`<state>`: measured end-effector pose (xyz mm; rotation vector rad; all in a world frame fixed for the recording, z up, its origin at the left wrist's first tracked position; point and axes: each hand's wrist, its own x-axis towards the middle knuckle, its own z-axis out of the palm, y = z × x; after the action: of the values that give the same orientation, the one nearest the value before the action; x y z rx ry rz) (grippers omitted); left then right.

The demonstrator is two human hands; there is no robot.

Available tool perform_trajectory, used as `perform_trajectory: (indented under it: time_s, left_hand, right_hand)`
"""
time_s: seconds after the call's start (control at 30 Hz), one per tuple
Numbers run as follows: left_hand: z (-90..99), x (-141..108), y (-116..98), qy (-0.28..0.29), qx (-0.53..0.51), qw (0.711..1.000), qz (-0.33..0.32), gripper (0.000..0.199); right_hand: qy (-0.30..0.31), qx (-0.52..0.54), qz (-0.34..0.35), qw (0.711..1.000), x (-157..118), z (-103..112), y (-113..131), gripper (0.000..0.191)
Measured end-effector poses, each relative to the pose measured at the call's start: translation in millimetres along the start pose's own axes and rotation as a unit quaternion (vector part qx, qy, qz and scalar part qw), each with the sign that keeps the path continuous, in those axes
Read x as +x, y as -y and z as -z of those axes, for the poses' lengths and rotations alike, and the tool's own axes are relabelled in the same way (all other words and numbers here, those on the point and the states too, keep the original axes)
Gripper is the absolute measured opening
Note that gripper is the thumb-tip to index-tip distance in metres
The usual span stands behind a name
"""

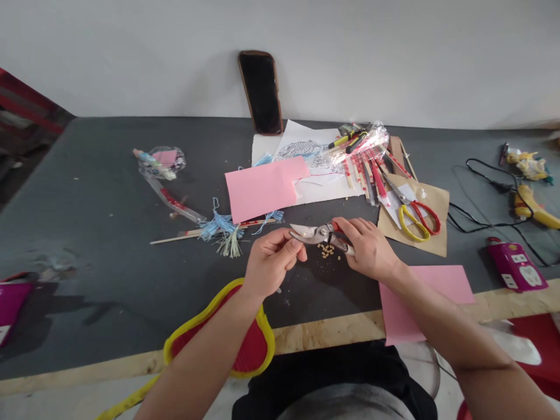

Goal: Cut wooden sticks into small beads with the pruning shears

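Note:
My right hand [365, 245] is wrapped round the handles of a pair of pruning shears [322, 233], whose blades point left. At the blade tips, my left hand [277, 256] is closed in a pinch. Whatever sits between its fingers is too small to make out. Below the shears lies a small heap of short tan bits [326, 251], like cut pieces of thin stick. A red pad with a yellow fuzzy border [268, 344] rests at the table edge, partly behind my left forearm.
Pink paper [262, 189], blue tassels [217, 224] and thin sticks [175, 238] lie ahead. Bagged red-marked sticks [359, 166] and scissors [413, 219] are at the right, near a glue gun [536, 207] and purple power strip [516, 265]. A phone [261, 90] leans on the wall.

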<state>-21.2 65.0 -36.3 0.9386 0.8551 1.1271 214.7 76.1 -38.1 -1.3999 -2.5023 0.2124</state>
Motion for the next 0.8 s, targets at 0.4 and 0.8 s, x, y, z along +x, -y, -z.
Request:
perform_trajectory:
  time_s: [0.4, 0.8]
  left_hand:
    - [-0.9, -1.1, 2.8, -0.059, 0.129, 0.988, -0.053, 0.021]
    - [4.9, -1.8, 8.8, -0.045, 0.082, 0.994, -0.053, 0.023]
  right_hand:
    - [-0.019, -0.051, -0.021, 0.998, 3.0, -0.8, 1.6, 0.055]
    - [0.041, -0.028, -0.01, 0.999, 1.4, 3.8, 5.2, 0.076]
